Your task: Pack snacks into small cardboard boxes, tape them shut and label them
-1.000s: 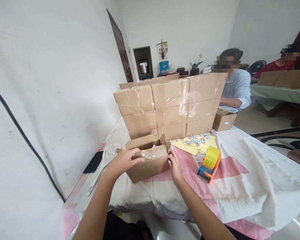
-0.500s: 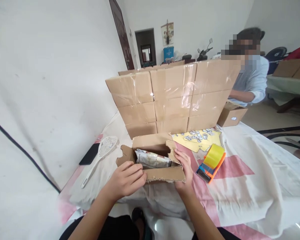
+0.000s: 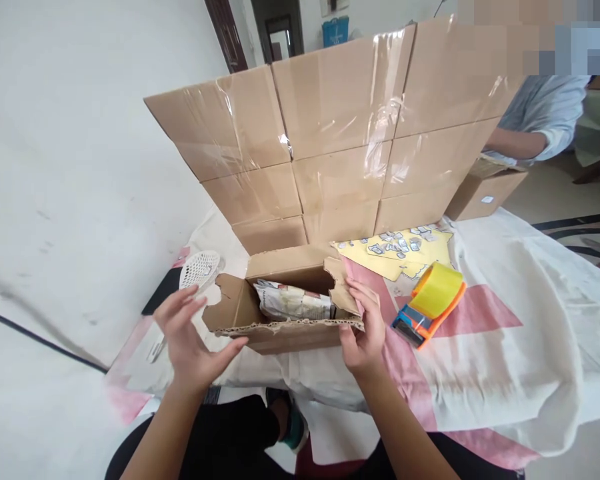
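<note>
R fingers [image 3: 363, 313] grip open box [image 3: 285, 320] flap; L hand [image 3: 190, 337] just beside.

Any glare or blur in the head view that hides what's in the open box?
Head view: tape on the stacked cartons shines with glare; wide-angle lens bends the edges; the open box and printed packet are sharp; left hand slightly soft, right hand clear on the flap.

Access, as we are seeing it: open carton [image 3: 290, 320] is lying open-topped, a packet [image 3: 293, 303] filling its floor. Stacked taped cartons [image 3: 340, 140] are walling off the far side. Tape dispenser [image 3: 430, 305] is blocking the right, just beside our right hand [image 3: 363, 330]. Left hand [image 3: 190, 337] is hovering spread in clear space; a white slotted scoop [image 3: 200, 269] is lying beyond.
</note>
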`<state>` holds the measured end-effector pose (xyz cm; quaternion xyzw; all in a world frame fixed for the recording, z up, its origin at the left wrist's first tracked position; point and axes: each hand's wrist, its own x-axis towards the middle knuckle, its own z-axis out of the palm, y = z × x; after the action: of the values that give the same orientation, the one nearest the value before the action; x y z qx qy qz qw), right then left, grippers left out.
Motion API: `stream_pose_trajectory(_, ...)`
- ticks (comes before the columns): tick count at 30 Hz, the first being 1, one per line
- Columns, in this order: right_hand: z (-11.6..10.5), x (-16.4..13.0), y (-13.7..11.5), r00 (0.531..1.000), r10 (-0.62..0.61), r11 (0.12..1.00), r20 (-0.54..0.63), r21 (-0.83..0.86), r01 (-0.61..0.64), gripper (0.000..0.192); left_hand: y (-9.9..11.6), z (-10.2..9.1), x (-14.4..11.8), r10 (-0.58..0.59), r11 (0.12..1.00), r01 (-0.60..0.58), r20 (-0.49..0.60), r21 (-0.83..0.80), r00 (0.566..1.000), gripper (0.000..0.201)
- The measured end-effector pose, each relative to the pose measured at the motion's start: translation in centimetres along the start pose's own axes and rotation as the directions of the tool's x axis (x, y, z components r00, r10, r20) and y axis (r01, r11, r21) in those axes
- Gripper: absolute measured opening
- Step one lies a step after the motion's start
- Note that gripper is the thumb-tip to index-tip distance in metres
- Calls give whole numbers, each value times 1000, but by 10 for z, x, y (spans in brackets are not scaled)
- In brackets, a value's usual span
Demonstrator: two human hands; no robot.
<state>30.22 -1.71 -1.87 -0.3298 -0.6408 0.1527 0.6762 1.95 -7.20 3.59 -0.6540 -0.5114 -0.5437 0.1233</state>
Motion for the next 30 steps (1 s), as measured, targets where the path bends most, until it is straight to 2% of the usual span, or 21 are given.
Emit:
stream_pose_trajectory(2,1,0,1,1000,4,1000,-8,6,-4,50,0,10,3,-93,991,93,3,-98,996,93)
stream_pose_trajectory(5,2,-1,3,1000,7,1000,-5,11,-7,48,11,21,5,-185,970,201,120,-137,975,93)
stream_pose_trajectory(11,1,-1,4,1000,1,999,12,52,-2,50,36,29,1,-182,895,263,245,-361,952,91)
stream_pose_trajectory(13,1,-2,4,1000,-3,997,23,77,1,49,36,31,1,-204,889,282,239,-361,949,79)
stream_pose_trajectory(16,1,-4,4,998,46,991,53,120,-52,49,30,33,2,-232,926,265,147,-269,962,58)
stream_pose_trajectory(18,3,-6,2,988,139,983,66,114,-146,48,25,35,4,-271,942,295,155,-159,950,61)
stream_pose_trajectory(20,4,-6,0,972,229,968,54,88,-233,49,20,36,5,-379,905,414,256,-98,889,74)
stream_pose_trajectory(21,4,-4,-2,964,263,960,48,85,-266,51,17,37,6,-453,856,506,319,-105,833,80)
stream_pose_trajectory(23,3,0,-4,947,318,939,47,121,-322,59,12,38,8,-568,701,691,449,-176,690,90)
stream_pose_trajectory(24,2,3,-5,938,341,925,61,153,-347,64,9,39,9,-592,616,758,507,-217,626,93)
stream_pose_trajectory(25,0,5,-5,928,360,910,96,185,-372,68,7,40,10,-599,547,798,546,-255,585,97)
stream_pose_trajectory(27,-4,8,-3,904,373,883,208,222,-415,74,5,42,13,-588,469,824,584,-318,560,104)
stream_pose_trajectory(30,-9,9,8,859,368,866,356,205,-456,74,5,42,17,-584,436,824,582,-362,566,113)
